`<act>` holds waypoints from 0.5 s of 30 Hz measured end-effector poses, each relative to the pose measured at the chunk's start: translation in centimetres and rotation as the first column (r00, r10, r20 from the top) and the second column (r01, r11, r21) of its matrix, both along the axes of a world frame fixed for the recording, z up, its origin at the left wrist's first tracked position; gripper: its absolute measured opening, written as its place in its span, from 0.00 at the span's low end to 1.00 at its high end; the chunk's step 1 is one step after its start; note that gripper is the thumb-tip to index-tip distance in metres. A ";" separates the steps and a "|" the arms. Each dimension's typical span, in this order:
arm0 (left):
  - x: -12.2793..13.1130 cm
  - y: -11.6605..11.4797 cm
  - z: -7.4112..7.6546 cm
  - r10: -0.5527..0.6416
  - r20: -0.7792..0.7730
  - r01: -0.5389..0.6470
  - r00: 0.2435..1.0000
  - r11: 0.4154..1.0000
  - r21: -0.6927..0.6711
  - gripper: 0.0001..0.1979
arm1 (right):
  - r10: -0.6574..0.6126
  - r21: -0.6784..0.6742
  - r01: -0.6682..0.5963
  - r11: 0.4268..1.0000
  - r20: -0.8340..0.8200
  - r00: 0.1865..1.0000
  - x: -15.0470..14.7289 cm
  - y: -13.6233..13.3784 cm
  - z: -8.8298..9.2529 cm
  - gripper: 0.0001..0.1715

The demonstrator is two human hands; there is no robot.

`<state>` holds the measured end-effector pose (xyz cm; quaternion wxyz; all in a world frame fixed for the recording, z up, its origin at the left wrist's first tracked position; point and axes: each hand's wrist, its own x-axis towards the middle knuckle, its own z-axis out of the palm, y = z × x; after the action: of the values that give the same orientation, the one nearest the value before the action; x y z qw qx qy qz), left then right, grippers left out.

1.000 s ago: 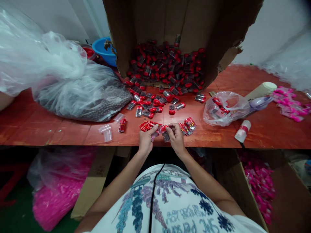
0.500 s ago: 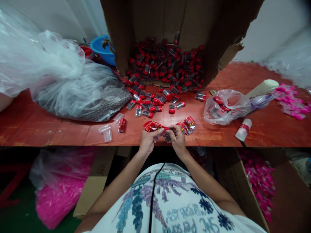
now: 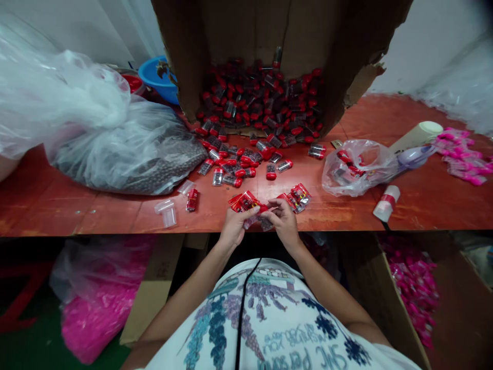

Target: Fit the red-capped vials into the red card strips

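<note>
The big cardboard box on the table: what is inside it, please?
Inside the cardboard box lies a heap of small clear containers with red ends and dark contents. What lies under the top ones is hidden.

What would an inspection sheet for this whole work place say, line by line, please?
Surface: red table, pale worn marks.
Things in use: red printed packets, held at the front edge; red-capped containers, heaped in the cardboard box and spilling out.
Clutter: clear bag of dark beads, blue bowl, white cylinder with a red band.
Hands: left hand grips the packets; right hand meets them, exact hold unclear.
Cables: black cord down the shirt, purpose unclear.
Surroundings: bag of pink stuff below left; open box of pink pieces below right.
</note>
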<state>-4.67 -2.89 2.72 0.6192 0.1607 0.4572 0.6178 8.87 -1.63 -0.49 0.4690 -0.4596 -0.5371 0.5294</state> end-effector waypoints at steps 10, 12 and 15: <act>-0.2 0.3 -0.4 0.101 0.032 -0.102 0.994 0.993 0.058 0.12 | 0.123 0.121 -0.137 0.983 0.120 0.985 0.2 -0.4 -0.1 0.26; -0.2 0.2 -0.4 0.118 0.039 -0.120 0.992 0.991 0.052 0.11 | 0.117 0.112 -0.130 0.985 0.114 0.987 0.1 -0.6 0.0 0.23; -0.1 0.2 -0.3 0.128 0.055 -0.130 0.990 0.991 0.036 0.09 | 0.121 0.088 -0.130 0.988 0.097 0.988 0.1 -0.7 0.2 0.21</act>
<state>-4.79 -2.64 2.43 0.5864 0.1267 0.4382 0.6694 8.99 -2.36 -0.30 0.4308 -0.4259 -0.6104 0.5104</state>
